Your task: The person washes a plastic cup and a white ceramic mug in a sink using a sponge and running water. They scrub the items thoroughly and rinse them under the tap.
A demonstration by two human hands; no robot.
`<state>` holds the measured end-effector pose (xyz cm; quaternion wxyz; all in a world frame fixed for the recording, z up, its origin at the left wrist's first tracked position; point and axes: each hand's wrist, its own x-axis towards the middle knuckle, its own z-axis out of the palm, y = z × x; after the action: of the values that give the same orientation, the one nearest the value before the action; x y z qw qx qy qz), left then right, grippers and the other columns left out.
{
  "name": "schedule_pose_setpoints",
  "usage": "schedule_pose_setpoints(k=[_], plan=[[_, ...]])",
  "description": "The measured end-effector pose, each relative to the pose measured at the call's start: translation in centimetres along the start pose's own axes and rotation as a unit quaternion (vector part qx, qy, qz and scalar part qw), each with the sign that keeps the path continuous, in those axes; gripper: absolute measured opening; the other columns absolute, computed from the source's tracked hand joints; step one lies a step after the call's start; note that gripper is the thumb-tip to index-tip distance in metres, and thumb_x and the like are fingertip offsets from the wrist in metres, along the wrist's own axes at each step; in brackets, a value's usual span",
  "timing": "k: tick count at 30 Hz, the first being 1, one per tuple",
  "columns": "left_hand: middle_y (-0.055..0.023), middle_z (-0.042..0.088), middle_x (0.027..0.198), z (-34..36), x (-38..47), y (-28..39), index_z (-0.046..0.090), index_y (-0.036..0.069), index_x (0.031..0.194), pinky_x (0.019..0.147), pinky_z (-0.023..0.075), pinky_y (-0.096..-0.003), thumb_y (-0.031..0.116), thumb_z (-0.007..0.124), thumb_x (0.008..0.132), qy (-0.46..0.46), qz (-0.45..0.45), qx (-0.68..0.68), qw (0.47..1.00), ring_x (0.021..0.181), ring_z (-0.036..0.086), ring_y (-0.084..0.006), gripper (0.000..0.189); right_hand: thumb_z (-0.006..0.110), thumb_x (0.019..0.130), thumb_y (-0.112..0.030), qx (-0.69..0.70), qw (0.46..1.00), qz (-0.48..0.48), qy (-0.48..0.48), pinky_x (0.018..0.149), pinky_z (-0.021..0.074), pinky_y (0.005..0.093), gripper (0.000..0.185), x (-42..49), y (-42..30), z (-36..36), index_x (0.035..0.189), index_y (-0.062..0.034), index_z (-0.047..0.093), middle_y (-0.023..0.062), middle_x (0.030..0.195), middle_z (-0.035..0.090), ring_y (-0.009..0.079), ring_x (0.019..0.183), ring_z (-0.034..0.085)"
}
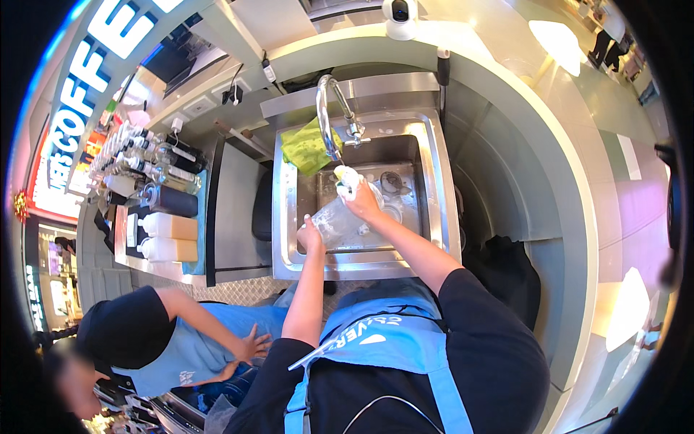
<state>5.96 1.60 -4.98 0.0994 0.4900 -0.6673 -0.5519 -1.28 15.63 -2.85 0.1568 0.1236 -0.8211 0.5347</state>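
My left hand point(310, 236) grips the near left edge of a clear container point(339, 219), which is tilted over the steel sink point(284, 217). Foam clings to the container's wall. In my right hand point(362, 202) is a sponge point(347, 178) thick with white suds, with a bit of yellow showing. That hand is at the container's far end, below the spout of the chrome faucet point(326, 125). Round clear pieces, one of them a lid-like disc point(391, 183), lie in the basin beyond my right hand. Suds and my fingers hide part of the sponge.
A yellow-green cloth point(309, 146) drapes over the sink's back left rim. Left of the sink, a counter carries several pump bottles point(173, 200) and two beige-filled jugs point(172, 249). A co-worker point(217, 331) in a blue apron stands close at my left. A curved wall point(499, 146) bounds the right.
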Motion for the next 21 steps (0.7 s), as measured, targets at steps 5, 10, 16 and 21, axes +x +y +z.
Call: schedule_pose_setpoints(k=[5,10,16,21], plan=[[-0.018,0.059,0.076,0.1,-0.1,0.9,0.057,-0.006,0.08,0.065,0.0405,-0.0385,0.04,0.056,0.071,-0.044,0.112,0.093,0.988,0.07,0.056,-0.0307,0.047,0.052,0.07,-0.03,-0.143,0.97,0.189,-0.06,0.069,0.04,0.0413,0.038,0.3,0.1,0.1,0.093,0.0001,0.05,0.0204,0.085,0.052,0.0341,0.081,0.049],[-0.0225,0.056,0.072,-1.0,-2.5,3.5,0.055,-0.004,0.07,0.063,0.04,-0.0432,0.046,0.055,0.068,0.007,0.236,0.275,0.932,0.072,0.054,-0.0363,0.05,0.051,0.066,-0.037,-0.192,0.921,0.338,-0.034,0.068,0.0417,0.0418,0.036,2.9,2.1,-3.8,0.084,-0.0064,0.055,0.018,0.078,0.056,0.0345,0.08,0.053],[-0.0218,0.056,0.066,-1.1,-4.6,4.8,0.054,-0.003,0.068,0.061,0.0402,-0.0443,0.045,0.054,0.07,0.01,0.28,0.318,0.906,0.067,0.054,-0.0371,0.049,0.056,0.064,-0.039,-0.029,0.92,0.39,0.015,0.068,0.0411,0.0403,0.039,7.9,3.3,-2.5,0.084,-0.006,0.055,0.0181,0.086,0.058,0.0331,0.082,0.054],[-0.0215,0.056,0.065,-1.4,-4.3,4.2,0.055,-0.003,0.068,0.059,0.0397,-0.0444,0.043,0.056,0.069,-0.021,0.287,0.292,0.912,0.065,0.055,-0.0364,0.046,0.054,0.069,-0.036,0.1,0.899,0.415,0.094,0.061,0.0438,0.0366,0.039,9.1,6.0,1.4,0.078,0.0021,0.056,0.0174,0.078,0.059,0.0297,0.071,0.058]])
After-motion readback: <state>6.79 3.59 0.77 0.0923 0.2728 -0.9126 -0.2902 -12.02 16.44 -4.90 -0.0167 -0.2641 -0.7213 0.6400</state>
